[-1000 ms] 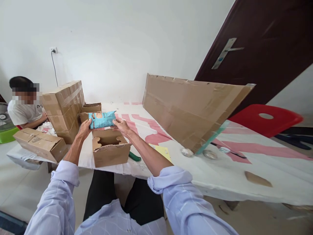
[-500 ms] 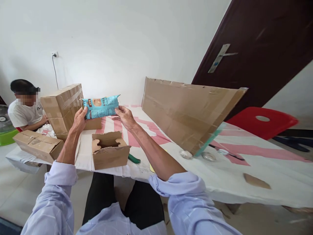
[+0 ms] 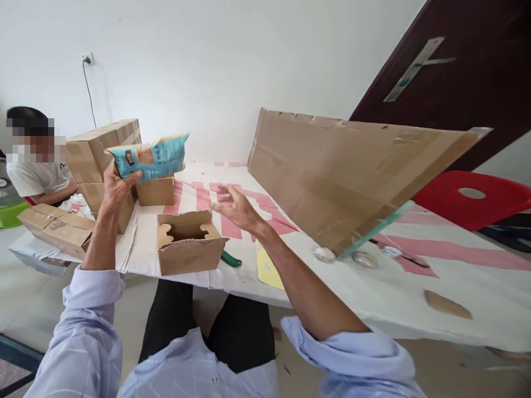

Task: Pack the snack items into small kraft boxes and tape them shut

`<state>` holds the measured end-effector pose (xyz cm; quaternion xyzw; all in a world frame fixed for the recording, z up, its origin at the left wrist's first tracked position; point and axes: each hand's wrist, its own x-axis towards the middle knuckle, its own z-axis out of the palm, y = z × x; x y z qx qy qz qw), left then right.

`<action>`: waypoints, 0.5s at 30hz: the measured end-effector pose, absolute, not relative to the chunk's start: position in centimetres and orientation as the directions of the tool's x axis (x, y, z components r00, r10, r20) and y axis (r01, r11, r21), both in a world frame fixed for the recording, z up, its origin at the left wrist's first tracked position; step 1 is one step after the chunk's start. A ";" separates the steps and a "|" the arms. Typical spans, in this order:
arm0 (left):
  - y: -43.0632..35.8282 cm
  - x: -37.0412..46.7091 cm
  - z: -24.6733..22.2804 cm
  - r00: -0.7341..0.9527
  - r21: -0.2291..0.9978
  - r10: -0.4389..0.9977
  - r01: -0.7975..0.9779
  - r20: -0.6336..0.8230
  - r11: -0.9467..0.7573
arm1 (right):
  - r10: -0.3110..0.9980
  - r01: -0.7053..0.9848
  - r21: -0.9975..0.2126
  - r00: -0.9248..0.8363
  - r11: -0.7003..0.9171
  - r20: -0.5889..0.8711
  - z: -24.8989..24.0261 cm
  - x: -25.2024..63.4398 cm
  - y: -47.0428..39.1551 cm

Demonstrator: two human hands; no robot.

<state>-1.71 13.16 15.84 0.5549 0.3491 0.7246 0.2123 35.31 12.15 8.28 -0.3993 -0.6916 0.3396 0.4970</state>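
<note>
One blue packet (image 3: 160,157) was raised in the head view, with holding it up one-handed seemingly the step in hand — a next move would have called for a firm grip at its left end. There the left hand (image 3: 115,189) clamped it, thumb across the front and the other fingers largely hidden, beyond the open carton (image 3: 191,258); the right hand (image 3: 240,210) was well apart from it — empty, fingers spread and slightly blurred.

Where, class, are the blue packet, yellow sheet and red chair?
Blue packet (image 3: 152,158), head view: middle of its printed face.
Yellow sheet (image 3: 267,276), head view: its lower part.
Red chair (image 3: 473,213), head view: just below its hole.
</note>
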 end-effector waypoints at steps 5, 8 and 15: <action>16.1 -3.3 6.5 -0.339 0.967 0.909 0.002 0.242 -0.257 | 0.935 0.185 -0.967 -0.338 0.174 0.104 1.0 35.1 13.1; 17.9 -3.5 1.9 -0.341 0.992 0.932 0.023 0.123 -0.123 | 0.929 0.186 -0.967 -0.357 0.172 0.096 -0.9 34.5 13.8; 23.6 -3.6 -1.4 -0.401 0.997 0.916 0.078 0.018 0.014 | 0.948 0.250 -0.943 -0.285 0.219 0.144 -2.3 33.2 16.0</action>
